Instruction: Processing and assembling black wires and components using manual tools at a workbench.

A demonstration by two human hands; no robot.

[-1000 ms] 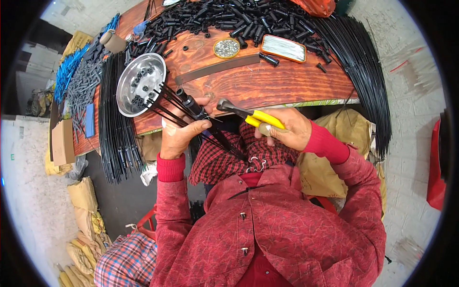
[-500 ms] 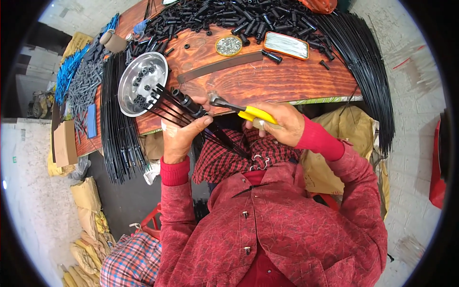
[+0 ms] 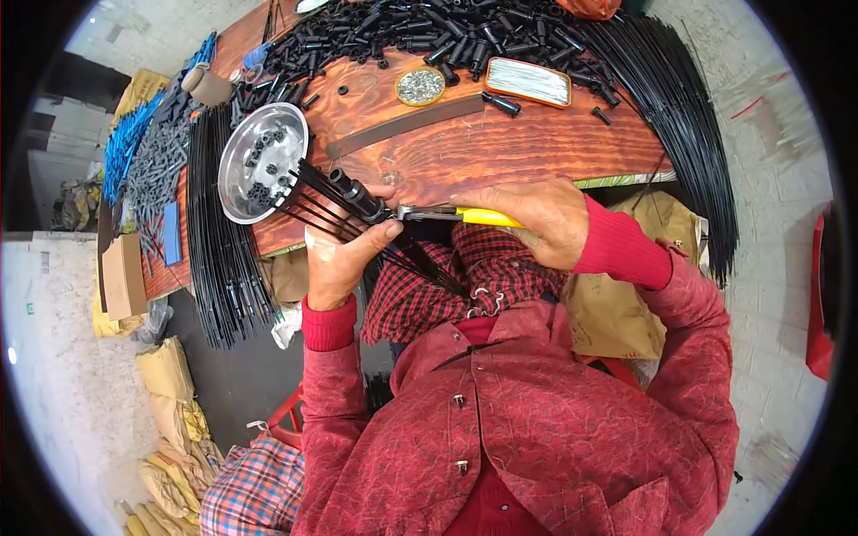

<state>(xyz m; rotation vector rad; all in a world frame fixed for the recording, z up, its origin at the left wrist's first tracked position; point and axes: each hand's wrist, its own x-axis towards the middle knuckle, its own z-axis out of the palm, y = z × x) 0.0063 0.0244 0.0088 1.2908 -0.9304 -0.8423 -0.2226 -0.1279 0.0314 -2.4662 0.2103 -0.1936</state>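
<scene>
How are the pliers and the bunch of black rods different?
The pliers have yellow handles; the black rods show no yellow. The pliers are one tool, while the black rods are many thin pieces. The pliers lie nearly level in the right hand; the black rods slant up toward the left, in the left hand. Both are being held.

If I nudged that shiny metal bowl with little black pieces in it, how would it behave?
The metal bowl sits open side up, so it would probably slide rather than roll. Its thin-looking rim suggests a light build. The small black pieces look loose inside, so a sharp push might scatter them.
</scene>
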